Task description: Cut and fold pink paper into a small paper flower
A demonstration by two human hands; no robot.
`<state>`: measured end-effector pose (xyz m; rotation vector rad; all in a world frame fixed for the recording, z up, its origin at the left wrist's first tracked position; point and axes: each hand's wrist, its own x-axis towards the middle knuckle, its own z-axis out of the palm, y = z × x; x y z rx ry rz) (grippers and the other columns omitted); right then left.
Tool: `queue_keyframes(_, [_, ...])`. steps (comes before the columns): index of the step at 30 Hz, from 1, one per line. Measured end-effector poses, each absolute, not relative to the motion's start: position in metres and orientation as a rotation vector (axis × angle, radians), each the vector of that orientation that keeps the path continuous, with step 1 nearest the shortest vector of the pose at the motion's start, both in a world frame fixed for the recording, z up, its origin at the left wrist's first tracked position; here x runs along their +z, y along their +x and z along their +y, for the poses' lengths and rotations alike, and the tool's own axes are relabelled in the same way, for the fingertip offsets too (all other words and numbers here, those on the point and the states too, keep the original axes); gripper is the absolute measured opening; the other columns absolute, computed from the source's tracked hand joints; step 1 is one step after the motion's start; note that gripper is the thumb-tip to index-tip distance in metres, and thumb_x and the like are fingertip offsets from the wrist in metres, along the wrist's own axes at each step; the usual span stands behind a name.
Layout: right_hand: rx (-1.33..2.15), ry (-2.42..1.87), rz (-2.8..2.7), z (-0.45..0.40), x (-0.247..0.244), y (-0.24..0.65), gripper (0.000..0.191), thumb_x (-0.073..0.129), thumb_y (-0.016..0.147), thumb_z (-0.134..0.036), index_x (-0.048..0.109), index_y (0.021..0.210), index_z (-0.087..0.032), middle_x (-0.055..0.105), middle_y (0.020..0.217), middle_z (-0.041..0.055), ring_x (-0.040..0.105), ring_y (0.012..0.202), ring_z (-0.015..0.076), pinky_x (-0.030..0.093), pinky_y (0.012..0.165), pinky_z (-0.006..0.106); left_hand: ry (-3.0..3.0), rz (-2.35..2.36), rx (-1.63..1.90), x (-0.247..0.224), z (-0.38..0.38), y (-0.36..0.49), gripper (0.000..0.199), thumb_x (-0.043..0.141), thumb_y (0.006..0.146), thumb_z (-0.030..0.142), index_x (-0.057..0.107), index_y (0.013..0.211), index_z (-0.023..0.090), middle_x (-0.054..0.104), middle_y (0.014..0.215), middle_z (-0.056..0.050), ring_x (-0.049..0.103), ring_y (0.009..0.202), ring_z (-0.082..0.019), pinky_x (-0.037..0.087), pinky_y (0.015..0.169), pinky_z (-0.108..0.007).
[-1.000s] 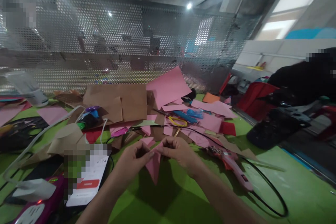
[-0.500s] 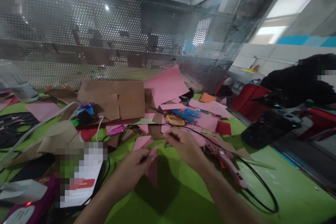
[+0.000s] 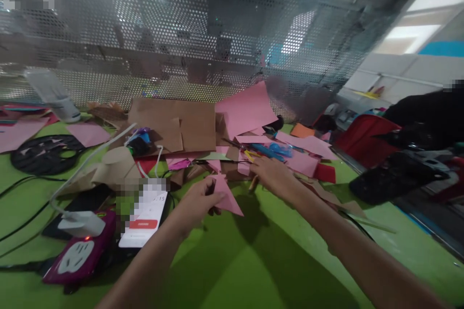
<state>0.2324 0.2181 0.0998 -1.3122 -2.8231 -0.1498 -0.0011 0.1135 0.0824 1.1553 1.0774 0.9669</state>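
Left hand point(image 3: 197, 203): grasping folded pink paper point(image 3: 228, 200), pinched between thumb and fingers.
Paper position: held above middle of green tabletop point(image 3: 217, 270), just short of the scrap heap; long tip slanting toward right edge and near edge.
Right hand point(image 3: 273, 174): stretched toward far edge, palm down over the scraps, fingertips at yellow-handled scissors point(image 3: 249, 155). Cannot tell whether gripping these or only touching.
Scissors: lying in the heap, partly hidden by fingers, just beside blue plastic item point(image 3: 268, 150).
Far edge: brown cardboard point(image 3: 155, 125) near the middle; large pink sheet point(image 3: 250, 108) propped at a tilt to its right; perforated metal screen point(image 3: 217, 63) behind both.
Left edge: black oval disc point(image 3: 47, 154); bottle point(image 3: 65, 106) nearer far left corner.
Near left corner: purple power strip point(image 3: 81, 256), red light on, white charger point(image 3: 85, 223) at its far end; lit smartphone point(image 3: 145, 227) between strip and left forearm.
Beyond right edge: person in black point(image 3: 427, 106), blurred.
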Motion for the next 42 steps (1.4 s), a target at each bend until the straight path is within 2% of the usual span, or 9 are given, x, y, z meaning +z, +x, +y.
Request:
queue_keyframes(4, [-0.120,-1.209,-2.852,0.213,0.108,0.233,0.014,0.058,0.085,-0.009,0.068,0.085,-0.019,0.071,0.089,0.0097,0.061,0.097,0.0263,0.039,0.085,0.036,1.098,1.062,0.984,0.084,0.113,-0.001,0.021,0.063,0.077,0.029,0.061,0.092,0.016,0.064,0.078,-0.002,0.054,0.057,-0.010,0.039,0.052,-0.022])
queue_keyframes(8, [-0.031,-1.171,-2.733,0.187,0.120,0.232,0.015,0.049,0.095,-0.018,0.063,0.098,-0.019,0.070,0.096,0.0082,0.062,0.092,0.0221,0.043,0.080,0.033,0.996,1.044,1.025,0.083,0.112,0.002,0.022,0.064,0.075,0.026,0.064,0.095,0.015,0.065,0.078,-0.002,0.057,0.060,-0.011,0.039,0.054,-0.022])
queue_keyframes(12, [0.384,-1.061,-2.365,0.145,0.125,0.225,0.015,0.052,0.095,-0.027,0.063,0.103,-0.023,0.067,0.099,0.0060,0.062,0.090,0.0207,0.047,0.076,0.030,0.862,1.037,1.066,0.079,0.110,0.009,0.022,0.066,0.070,0.022,0.065,0.092,0.017,0.065,0.075,-0.001,0.058,0.061,-0.012,0.038,0.052,-0.021])
queue_keyframes(16, [0.470,-0.978,-2.277,0.113,0.116,0.214,0.016,0.057,0.092,-0.022,0.069,0.102,-0.026,0.064,0.094,0.0052,0.061,0.092,0.0212,0.047,0.079,0.032,0.813,1.001,1.032,0.074,0.103,0.017,0.014,0.065,0.067,0.020,0.062,0.081,0.016,0.064,0.066,0.000,0.059,0.052,-0.011,0.041,0.048,-0.020])
queue_keyframes(25, [0.657,-0.861,-2.302,0.101,0.095,0.210,0.026,0.055,0.092,-0.014,0.068,0.111,-0.026,0.065,0.096,0.0043,0.063,0.090,0.0179,0.049,0.080,0.030,0.530,0.779,0.996,0.067,0.089,0.012,0.021,0.072,0.072,0.022,0.059,0.087,0.015,0.069,0.072,-0.004,0.070,0.058,-0.017,0.057,0.056,-0.026])
queue_keyframes(30, [0.637,-0.853,-2.387,0.096,0.101,0.216,0.030,0.053,0.094,-0.015,0.067,0.117,-0.028,0.064,0.098,0.0038,0.062,0.093,0.0174,0.048,0.081,0.029,0.513,0.779,0.936,0.065,0.089,0.005,0.020,0.069,0.073,0.018,0.056,0.088,0.017,0.069,0.069,-0.004,0.070,0.055,-0.021,0.057,0.051,-0.029])
queue_keyframes(34, [0.588,-0.872,-2.470,0.093,0.104,0.220,0.032,0.049,0.096,-0.018,0.065,0.120,-0.032,0.063,0.097,0.0031,0.062,0.092,0.0168,0.048,0.079,0.028,0.574,0.761,0.887,0.066,0.088,0.005,0.019,0.069,0.075,0.021,0.058,0.089,0.017,0.068,0.072,-0.003,0.069,0.056,-0.018,0.056,0.051,-0.028])
queue_keyframes(40, [0.439,-0.856,-2.535,0.093,0.096,0.227,0.031,0.049,0.094,-0.015,0.066,0.117,-0.027,0.066,0.101,0.0064,0.063,0.093,0.0191,0.050,0.078,0.031,0.773,0.673,0.862,0.070,0.084,0.005,0.035,0.080,0.069,0.024,0.063,0.098,0.015,0.069,0.093,-0.006,0.069,0.083,-0.017,0.053,0.078,-0.028])
queue_keyframes(42, [0.364,-0.840,-2.562,0.093,0.093,0.228,0.037,0.050,0.091,-0.011,0.064,0.121,-0.027,0.066,0.106,0.0068,0.062,0.098,0.0203,0.049,0.082,0.034,0.830,0.668,0.855,0.069,0.085,0.005,0.038,0.082,0.066,0.023,0.063,0.098,0.014,0.069,0.094,-0.007,0.067,0.083,-0.017,0.051,0.082,-0.030])
